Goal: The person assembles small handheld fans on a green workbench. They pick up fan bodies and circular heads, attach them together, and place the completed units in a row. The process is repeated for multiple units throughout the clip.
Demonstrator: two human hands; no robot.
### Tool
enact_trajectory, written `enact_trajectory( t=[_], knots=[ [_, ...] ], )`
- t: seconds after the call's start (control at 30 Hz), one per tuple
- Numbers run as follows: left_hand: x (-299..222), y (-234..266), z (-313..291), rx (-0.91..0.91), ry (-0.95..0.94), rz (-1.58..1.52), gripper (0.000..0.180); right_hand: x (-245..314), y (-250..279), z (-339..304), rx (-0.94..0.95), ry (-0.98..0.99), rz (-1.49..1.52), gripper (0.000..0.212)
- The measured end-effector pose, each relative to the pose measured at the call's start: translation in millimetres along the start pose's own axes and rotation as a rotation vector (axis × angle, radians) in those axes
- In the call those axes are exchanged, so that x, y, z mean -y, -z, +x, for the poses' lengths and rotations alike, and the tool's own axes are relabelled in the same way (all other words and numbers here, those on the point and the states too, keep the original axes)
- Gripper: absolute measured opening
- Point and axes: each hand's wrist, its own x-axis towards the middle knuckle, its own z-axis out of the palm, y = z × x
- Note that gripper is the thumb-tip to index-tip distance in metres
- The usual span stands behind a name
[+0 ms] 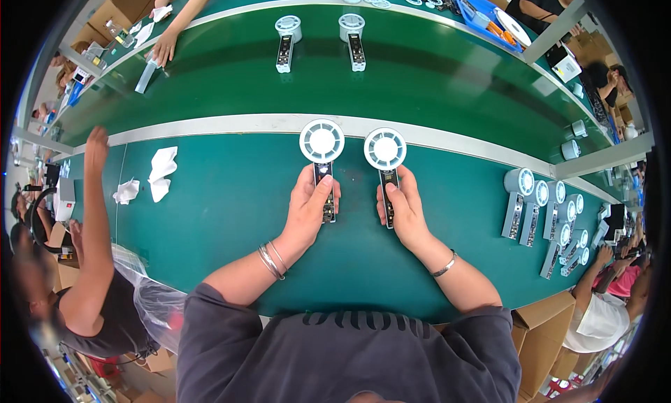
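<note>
In front of me, my left hand is closed round the handle of a pale grey handheld fan. Its round slotted head points up and away, and a dark circuit board shows along the open handle. My right hand grips a second handheld fan of the same make, its board also exposed under my thumb. The two fans are held side by side, heads apart, over the green work table. Parts of both handles are hidden by my fingers.
Several similar fans lie grouped at the right. Two more fans rest on the green conveyor belt beyond a pale rail. White wipes lie at left. A co-worker's hand touches a grey part; another person's arm reaches in.
</note>
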Motion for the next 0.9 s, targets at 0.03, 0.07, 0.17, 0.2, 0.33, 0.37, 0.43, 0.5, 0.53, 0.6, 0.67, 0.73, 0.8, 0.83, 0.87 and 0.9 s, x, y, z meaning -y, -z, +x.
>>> enact_trajectory(
  t=[0.03,0.07,0.17,0.2,0.33,0.37,0.43,0.5,0.53,0.6,0.67,0.73,0.8,0.83,0.87,0.9],
  knots=[
    [0.8,0.3,0.3,0.013,-0.011,0.012,0.038,-1.6,0.2,0.7,-0.003,0.044,-0.033,0.043],
    [1.7,0.2,0.4,0.028,-0.022,0.025,0.038,-3.8,0.3,1.6,-0.008,0.088,-0.067,0.042],
    [1.6,-4.4,-3.4,0.042,0.003,0.024,0.037,-5.2,1.4,7.0,-0.038,0.158,-0.11,0.042],
    [1.5,-4.7,-4.0,0.047,0.006,0.017,0.037,-5.0,1.7,9.0,-0.051,0.17,-0.115,0.042],
    [2.4,-4.6,-4.6,0.051,0.011,0.001,0.036,-4.9,4.4,11.2,-0.085,0.159,-0.107,0.042],
    [2.7,-3.8,-4.3,0.048,0.01,0.002,0.036,-4.9,4.1,10.8,-0.087,0.16,-0.107,0.042],
    [1.4,-4.8,-4.1,0.046,0.02,-0.021,0.037,-5.0,3.4,10.1,-0.088,0.155,-0.112,0.043],
    [0.9,-4.6,-4.1,0.04,0.036,-0.041,0.037,-4.8,3.2,9.6,-0.086,0.142,-0.124,0.045],
    [0.7,-4.2,-3.1,0.039,0.047,-0.053,0.037,-3.5,3.1,9.6,-0.088,0.133,-0.11,0.044],
    [-0.4,-3.2,-1.8,0.043,0.068,-0.076,0.036,-1.0,2.7,9.6,-0.092,0.114,-0.084,0.041],
    [-1.8,-3.6,-1.3,0.051,0.084,-0.102,0.036,-0.2,2.9,9.5,-0.089,0.109,-0.089,0.041],
    [-0.6,-3.7,-2.1,0.043,0.062,-0.08,0.036,-0.1,2.9,9.2,-0.092,0.11,-0.089,0.041],
    [0.9,-3.5,-2.9,0.04,0.042,-0.065,0.036,-2.2,3.7,9.0,-0.078,0.127,-0.072,0.042],
    [1.9,-3.2,-3.3,0.04,0.033,-0.06,0.036,-2.9,4.1,9.1,-0.072,0.137,-0.063,0.043],
    [2.3,-3.1,-3.7,0.04,0.024,-0.056,0.036,-2.6,4.3,9.3,-0.066,0.144,-0.067,0.043],
    [2.1,-3.3,-3.8,0.036,0.027,-0.071,0.037,-2.2,4.5,9.5,-0.06,0.151,-0.071,0.043]
  ],
)
